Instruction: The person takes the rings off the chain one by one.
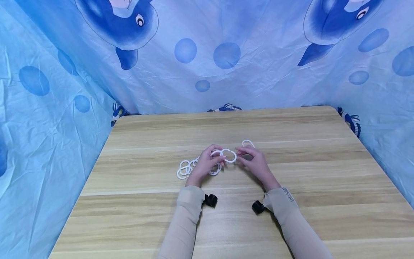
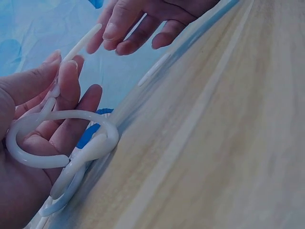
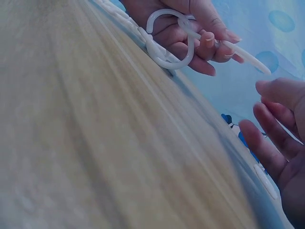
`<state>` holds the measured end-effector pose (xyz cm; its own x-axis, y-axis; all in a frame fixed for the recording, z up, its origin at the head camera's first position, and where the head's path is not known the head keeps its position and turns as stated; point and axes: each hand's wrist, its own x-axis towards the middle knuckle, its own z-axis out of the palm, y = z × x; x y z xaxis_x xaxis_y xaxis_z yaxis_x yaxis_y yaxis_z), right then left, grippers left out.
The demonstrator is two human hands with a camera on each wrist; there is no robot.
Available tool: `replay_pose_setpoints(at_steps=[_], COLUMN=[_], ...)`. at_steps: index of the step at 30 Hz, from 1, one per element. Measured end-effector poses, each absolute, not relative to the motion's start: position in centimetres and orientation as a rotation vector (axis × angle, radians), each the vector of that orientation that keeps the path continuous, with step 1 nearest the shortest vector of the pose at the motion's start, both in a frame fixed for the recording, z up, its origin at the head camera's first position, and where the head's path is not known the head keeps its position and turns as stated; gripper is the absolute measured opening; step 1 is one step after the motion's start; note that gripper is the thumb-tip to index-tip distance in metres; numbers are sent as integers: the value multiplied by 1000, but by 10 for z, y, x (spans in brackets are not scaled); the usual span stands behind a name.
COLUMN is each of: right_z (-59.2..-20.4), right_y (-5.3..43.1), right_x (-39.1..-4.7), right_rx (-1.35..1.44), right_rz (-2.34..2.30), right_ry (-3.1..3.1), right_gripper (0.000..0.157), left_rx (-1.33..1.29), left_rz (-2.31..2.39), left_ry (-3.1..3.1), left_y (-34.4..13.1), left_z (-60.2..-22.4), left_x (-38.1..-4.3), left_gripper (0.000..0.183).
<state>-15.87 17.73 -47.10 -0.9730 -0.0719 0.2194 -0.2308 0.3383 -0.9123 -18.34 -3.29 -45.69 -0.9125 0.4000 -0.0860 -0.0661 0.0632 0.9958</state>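
Note:
A chain of linked white plastic rings point(image 1: 184, 168) lies on the table and runs up into my left hand point(image 1: 204, 163). Between thumb and fingers, that hand pinches the white end ring point(image 3: 248, 58), which points to the right. Another linked ring point(image 2: 90, 115) hangs beside the left palm. My right hand point(image 1: 257, 163) is just right of the end ring, its thumb and fingers spread and relaxed. In the right wrist view, a small gap separates its fingertips point(image 3: 263, 87) from the ring's tip. One loose white ring point(image 1: 248, 141) lies just beyond the right hand.
Both hands work above a wooden table point(image 1: 291, 136). Blue cloth point(image 1: 207, 97) with printed sea animals and bubbles hangs behind the far edge and along the sides. Small black cameras point(image 1: 211, 200) are strapped at both wrists.

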Motion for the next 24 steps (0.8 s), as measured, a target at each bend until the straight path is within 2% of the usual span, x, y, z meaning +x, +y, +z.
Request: replay_pose_setpoints(at_steps=[10, 24], right_z=[-469, -464], right_y=[176, 175], right_x=[-156, -155], right_rx=[365, 335], right_rz=[1748, 1854], right_ry=[-2426, -2395], right_gripper=[42, 48], left_rx=[307, 280], left_rz=[1992, 2089], left_ry=[2012, 2016], left_y=[-29, -14], left_z=[-459, -458], left_x=[-184, -180], left_gripper=[36, 37])
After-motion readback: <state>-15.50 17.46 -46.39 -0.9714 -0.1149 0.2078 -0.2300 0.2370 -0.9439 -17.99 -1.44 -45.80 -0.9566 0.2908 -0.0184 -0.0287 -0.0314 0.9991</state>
